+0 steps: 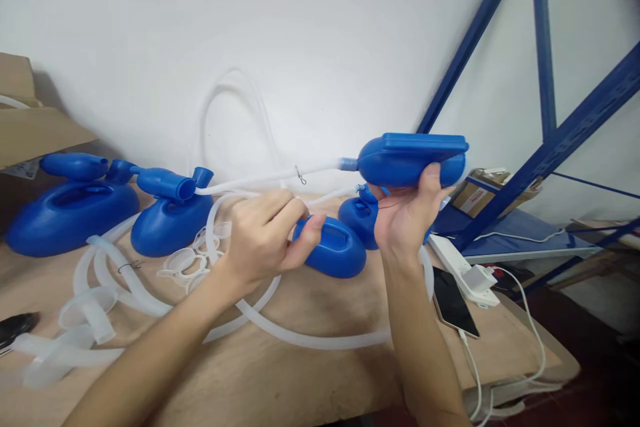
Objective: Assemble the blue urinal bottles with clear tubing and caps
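My right hand (407, 217) holds up a hollow blue plastic piece (413, 159), thumb on its near side and palm below. A white flexible tube (260, 177) joins its narrow left end, with a small wire clip (300, 175) on the tube. My left hand (267, 230) is closed, thumb near the curled fingers, in front of the tube; whatever it may hold is hidden. Just behind its thumb lies a blue handled bottle (336, 250), partly covered by the hand. Another blue bottle (357, 220) stands behind, beside my right wrist.
Two more blue bottles (70, 217) (170, 227) stand at left. Coiled tubes (330, 341), white rings (183, 261) and translucent funnels (87, 310) lie on the wooden table (310, 387). A phone (455, 303), power strip (463, 273), cardboard box (40, 133) and blue rack (545, 147) surround them.
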Motion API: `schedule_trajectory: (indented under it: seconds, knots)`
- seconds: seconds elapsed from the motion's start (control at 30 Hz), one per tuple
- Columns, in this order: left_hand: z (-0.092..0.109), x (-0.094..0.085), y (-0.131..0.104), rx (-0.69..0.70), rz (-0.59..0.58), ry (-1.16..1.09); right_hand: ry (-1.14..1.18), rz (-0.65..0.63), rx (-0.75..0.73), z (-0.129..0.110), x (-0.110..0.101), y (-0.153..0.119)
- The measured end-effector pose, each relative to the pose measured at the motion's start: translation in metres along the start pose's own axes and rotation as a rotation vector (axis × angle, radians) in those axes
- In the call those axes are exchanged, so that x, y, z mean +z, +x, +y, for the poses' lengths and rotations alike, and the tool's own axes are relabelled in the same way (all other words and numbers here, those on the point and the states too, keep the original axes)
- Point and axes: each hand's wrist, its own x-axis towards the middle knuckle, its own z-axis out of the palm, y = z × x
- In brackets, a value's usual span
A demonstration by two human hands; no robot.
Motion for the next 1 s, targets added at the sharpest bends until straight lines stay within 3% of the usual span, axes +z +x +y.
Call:
schedule_trajectory:
  seconds: [0.13, 0.17, 0.23, 0.37, 0.57, 0.77, 1.0]
  knots:
    - [-0.007, 0.009, 0.002, -0.619, -0.488, -0.288, 0.023, 0.028, 0.012, 0.001, -0.005, 0.009]
    - [-0.012, 0.013, 0.002, -0.757, -0.539, -0.404, 0.018, 0.027, 0.013, 0.002, -0.006, 0.009]
    - [-0.023, 0.02, 0.002, -0.917, -0.53, -0.635, 0.005, 0.016, 0.003, 0.002, -0.006, 0.009]
    - [-0.032, 0.026, -0.001, -0.858, -0.353, -0.88, -0.007, -0.013, 0.001, 0.001, -0.004, 0.005]
    - [-0.026, 0.031, -0.004, -0.74, -0.246, -0.973, 0.047, -0.021, 0.04, 0.002, -0.002, 0.0]
    - [-0.024, 0.033, -0.004, -0.74, -0.266, -0.967, 0.057, -0.053, 0.015, 0.007, -0.003, -0.001]
    - [0.001, 0.031, -0.005, -0.786, -0.391, -1.074, -0.037, -0.217, 0.06, 0.017, -0.007, -0.014]
